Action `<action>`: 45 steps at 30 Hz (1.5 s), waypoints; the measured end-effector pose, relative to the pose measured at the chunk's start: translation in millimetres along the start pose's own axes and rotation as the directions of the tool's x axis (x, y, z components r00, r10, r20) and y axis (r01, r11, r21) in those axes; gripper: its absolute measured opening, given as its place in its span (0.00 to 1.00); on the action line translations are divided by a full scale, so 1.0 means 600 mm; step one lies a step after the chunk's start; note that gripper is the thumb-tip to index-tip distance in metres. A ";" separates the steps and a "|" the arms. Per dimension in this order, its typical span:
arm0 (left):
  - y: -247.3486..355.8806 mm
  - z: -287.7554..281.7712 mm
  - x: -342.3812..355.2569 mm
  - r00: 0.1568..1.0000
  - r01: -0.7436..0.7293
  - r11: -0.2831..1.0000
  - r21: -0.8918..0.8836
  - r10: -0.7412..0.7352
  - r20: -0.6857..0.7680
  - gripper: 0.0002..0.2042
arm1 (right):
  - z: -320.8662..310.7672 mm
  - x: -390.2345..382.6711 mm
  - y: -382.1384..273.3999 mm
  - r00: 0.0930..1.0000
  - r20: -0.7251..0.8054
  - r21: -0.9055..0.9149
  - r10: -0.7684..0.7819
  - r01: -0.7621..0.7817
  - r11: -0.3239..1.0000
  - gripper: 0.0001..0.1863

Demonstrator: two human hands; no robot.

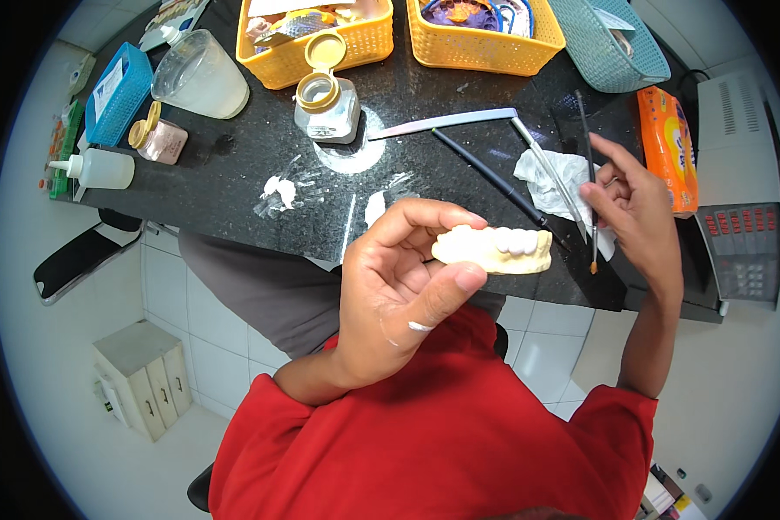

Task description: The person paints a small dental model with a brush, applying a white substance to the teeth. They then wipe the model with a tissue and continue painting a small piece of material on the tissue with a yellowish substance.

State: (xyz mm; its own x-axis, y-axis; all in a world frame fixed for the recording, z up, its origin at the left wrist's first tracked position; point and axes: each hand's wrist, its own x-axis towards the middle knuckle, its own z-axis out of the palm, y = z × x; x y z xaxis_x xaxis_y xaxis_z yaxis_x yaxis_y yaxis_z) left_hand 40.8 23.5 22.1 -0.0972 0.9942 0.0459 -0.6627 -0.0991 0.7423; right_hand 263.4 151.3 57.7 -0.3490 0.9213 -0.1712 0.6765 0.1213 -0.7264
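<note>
My left hand (399,295) holds a pale yellow dental cast (490,249) between thumb and fingers, with light lilac-grey teeth along its right part. My right hand (624,199) pinches a thin brush (592,225) near the table's right front, tan tip pointing down. Beside it lie a black handled tool (485,178), a silver-coloured tool (546,165) and a crumpled white tissue (543,178). A long pastel-coloured tool (446,121) lies behind them, near an open jar (328,117) with a gold flip lid.
Yellow baskets (485,56), a teal basket (611,65) and a blue basket (113,113) edge the black worktop (225,165). A plastic cup (204,78), squeeze bottle (100,169) and pink-powder jar (160,141) stand left. An orange pack (667,147) lies beside a grey machine (737,251) at right.
</note>
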 end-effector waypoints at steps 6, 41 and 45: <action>0.000 -0.006 -0.004 0.998 0.039 0.999 -0.008 -0.039 -0.054 0.15 | 0.010 -0.004 -0.029 0.970 -0.157 -0.207 -0.188 0.154 0.966 0.22; 0.023 -0.005 -0.010 0.995 -0.097 0.881 0.462 0.077 0.061 0.18 | 0.076 -0.040 -0.080 0.826 -0.013 0.465 -0.564 0.504 0.728 0.19; 0.024 -0.004 -0.008 0.995 -0.093 0.884 0.458 0.072 0.065 0.18 | 0.073 -0.042 -0.078 0.837 0.002 0.445 -0.547 0.489 0.750 0.20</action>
State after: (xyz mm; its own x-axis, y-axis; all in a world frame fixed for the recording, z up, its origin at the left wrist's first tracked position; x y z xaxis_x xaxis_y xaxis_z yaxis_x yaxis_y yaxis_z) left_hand 29.9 17.3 30.7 -0.0958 0.9852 0.1423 -0.2368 -0.1614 0.9581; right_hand 212.1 106.3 67.1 -0.6635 0.7042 0.2528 0.0483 0.3776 -0.9247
